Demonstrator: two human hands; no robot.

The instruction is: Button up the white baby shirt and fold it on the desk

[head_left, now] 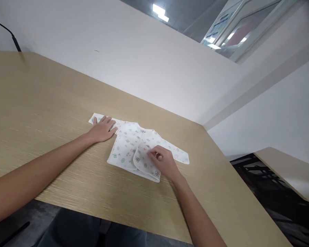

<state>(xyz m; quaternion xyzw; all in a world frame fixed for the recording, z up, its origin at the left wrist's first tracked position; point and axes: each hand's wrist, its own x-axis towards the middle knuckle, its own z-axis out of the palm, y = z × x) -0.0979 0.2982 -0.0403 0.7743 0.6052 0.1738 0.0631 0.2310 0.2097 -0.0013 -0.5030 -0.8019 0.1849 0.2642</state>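
Observation:
A small white baby shirt [127,145] with a green, pink and dark print lies spread on the table, its front overlapping and both sleeves stretched out sideways. My left hand [103,129] rests flat on the left sleeve, fingers spread. Over the shirt's right front panel, my right hand [163,159] is curled, thumb and fingertips drawn together. Whether those fingertips pinch any fabric is hidden from this angle. The right sleeve [181,155] lies flat beyond that hand.
The wooden table [54,96] runs back to a white partition [113,51]. A black cable [15,43] stands at the far left edge. On the right, past the table's edge, is another tabletop [285,171] over a dark frame. My legs [72,228] are below the front edge.

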